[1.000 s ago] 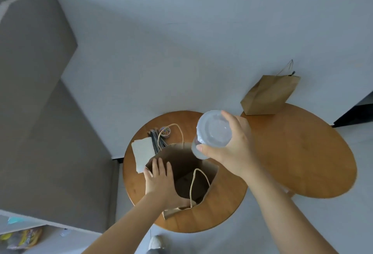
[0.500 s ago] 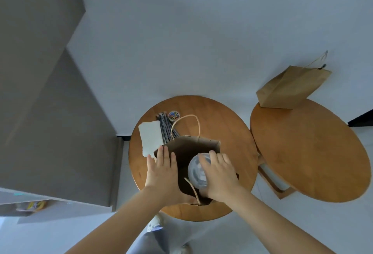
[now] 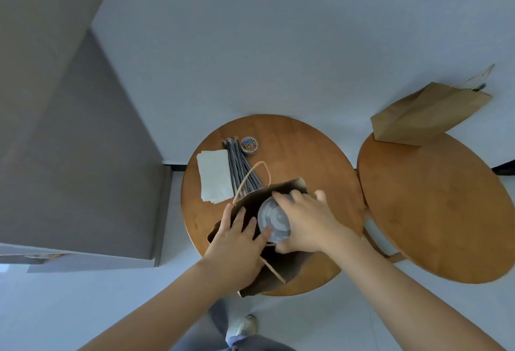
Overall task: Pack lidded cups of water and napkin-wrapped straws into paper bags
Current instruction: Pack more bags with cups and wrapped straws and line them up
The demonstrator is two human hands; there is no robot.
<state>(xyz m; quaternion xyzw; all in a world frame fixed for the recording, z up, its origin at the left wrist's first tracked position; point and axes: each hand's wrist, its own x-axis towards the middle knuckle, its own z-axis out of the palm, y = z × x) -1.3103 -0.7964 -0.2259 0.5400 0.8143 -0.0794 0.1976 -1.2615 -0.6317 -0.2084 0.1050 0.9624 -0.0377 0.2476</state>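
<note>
view: one camera, on the person's head | looks: forward and almost straight down | near: close above the round table (image 3: 306, 150), bag (image 3: 278, 188) in the middle, arms at the bottom edge

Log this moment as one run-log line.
right hand: holds lidded cup inside open paper bag | left hand: rests on bag rim | straws, napkins: on table beside bag

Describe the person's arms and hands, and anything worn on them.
Both are bare as far as the view shows. No sleeve covers the left arm or the right arm. The left hand and the right hand wear no gloves, and no ring, watch or bracelet shows.
</note>
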